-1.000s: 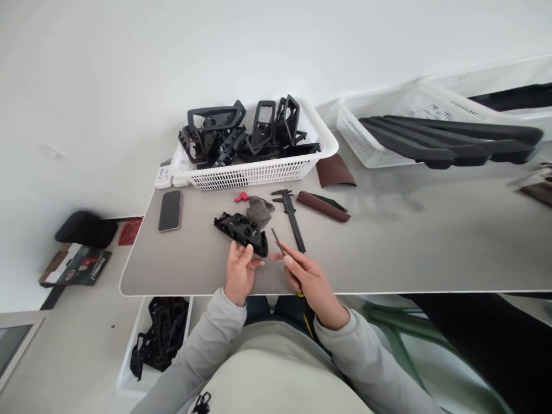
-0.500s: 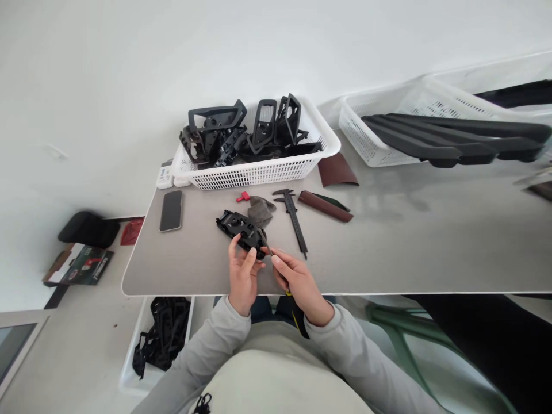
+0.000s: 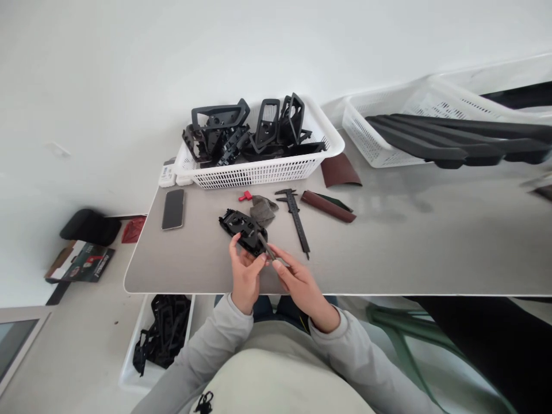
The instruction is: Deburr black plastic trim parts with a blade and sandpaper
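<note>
a second ago the slim tool (image 3: pixel 266 248) was well clear of the black part (image 3: pixel 241 226); now its tip lies over the part's upturned face, and the part has been turned flatter beneath it. the grey table (image 3: pixel 409 247) runs along the white wall (image 3: pixel 129 75). at the back, a white basket (image 3: pixel 259 175) holds a jumble of black frames (image 3: pixel 219 119), some on end; it seems set there to stay in reach without crowding the hands. to the right, long black pieces (image 3: pixel 444 141) jut over the side of a second basket (image 3: pixel 364 144), likely too long to lie inside. under the table's left end a white bin (image 3: pixel 142 382) holds more dark parts (image 3: pixel 161 330).

the left hand (image 3: pixel 245 280) is partly closed, thumb and fingers gripping the near edge of the black part, which leaves its face exposed and, i'd guess, steadies it. whether the part rests on the table or is lifted a little, i can't tell. the right hand (image 3: pixel 304 287) pinches the tool between thumb and fingers just behind its exposed end, probably for fine control. beyond them a caliper (image 3: pixel 296 223) lies to the right, perhaps kept handy; a phone (image 3: pixel 173 210) sits well apart to the left, a grey cloth (image 3: pixel 264 211) just past the part, and a small red piece (image 3: pixel 245 196) beside the cloth.
</note>
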The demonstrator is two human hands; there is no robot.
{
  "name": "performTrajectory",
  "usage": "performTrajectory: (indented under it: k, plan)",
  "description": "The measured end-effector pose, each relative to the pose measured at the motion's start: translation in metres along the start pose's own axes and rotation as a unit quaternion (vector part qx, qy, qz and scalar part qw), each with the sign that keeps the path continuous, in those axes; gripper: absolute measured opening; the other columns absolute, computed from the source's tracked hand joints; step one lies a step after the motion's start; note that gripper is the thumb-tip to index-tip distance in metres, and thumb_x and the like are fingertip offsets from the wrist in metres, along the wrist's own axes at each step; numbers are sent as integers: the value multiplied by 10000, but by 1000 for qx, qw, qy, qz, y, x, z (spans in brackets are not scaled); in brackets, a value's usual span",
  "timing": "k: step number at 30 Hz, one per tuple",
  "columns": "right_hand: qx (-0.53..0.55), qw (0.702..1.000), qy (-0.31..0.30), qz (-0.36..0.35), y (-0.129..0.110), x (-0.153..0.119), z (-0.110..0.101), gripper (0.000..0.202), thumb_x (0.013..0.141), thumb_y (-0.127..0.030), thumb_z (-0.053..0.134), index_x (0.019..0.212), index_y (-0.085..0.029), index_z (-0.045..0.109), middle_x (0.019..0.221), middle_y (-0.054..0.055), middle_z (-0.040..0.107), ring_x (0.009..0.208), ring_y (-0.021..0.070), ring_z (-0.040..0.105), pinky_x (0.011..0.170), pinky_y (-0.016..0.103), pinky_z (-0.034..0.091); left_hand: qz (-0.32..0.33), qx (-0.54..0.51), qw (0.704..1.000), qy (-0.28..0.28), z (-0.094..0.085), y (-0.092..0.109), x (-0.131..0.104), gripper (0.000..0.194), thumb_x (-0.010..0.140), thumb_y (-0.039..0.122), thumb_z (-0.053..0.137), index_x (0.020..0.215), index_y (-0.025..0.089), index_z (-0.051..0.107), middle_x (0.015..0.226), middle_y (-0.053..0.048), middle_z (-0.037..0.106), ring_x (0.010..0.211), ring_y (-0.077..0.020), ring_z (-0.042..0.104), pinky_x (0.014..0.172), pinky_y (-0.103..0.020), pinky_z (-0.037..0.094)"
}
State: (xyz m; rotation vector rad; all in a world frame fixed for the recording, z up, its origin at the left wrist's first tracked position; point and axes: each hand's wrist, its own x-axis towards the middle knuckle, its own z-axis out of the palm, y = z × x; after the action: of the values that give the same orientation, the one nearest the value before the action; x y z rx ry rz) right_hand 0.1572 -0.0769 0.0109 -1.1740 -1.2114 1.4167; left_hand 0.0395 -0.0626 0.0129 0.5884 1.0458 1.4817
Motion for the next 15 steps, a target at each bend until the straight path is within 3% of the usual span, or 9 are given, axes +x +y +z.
performTrajectory:
  k: [3, 9, 15]
  plan:
    - [-8, 1000, -24, 15, 2, -5, -8, 577, 899, -482, 493, 1397, -189, 505, 840, 35, 596, 506, 85, 362, 460, 230, 376, -7, -26, 1000, -16, -2, 2, 1, 730, 595, 238, 785, 1238, 309, 448, 923, -10, 654, 785, -153, 631, 659, -252, 484]
    - [-76, 994, -76, 13, -2, -15, -21, 541, 921, -447, 469, 1386, -176, 523, 701, 0, 534, 583, 123, 431, 544, 251, 420, -16, -61, 998, -28, -4, 7, 4, 656, 592, 235, 775, 1184, 296, 501, 959, -20, 652, 775, -133, 612, 665, -245, 480]
    - [-41, 994, -92, 45, 0, -18, -22, 539, 922, -476, 475, 1383, -200, 526, 670, -15, 509, 536, 103, 378, 475, 219, 356, -18, -62, 998, -18, -4, 8, 10, 539, 568, 243, 802, 1043, 275, 547, 920, -7, 650, 769, -124, 610, 672, -239, 484]
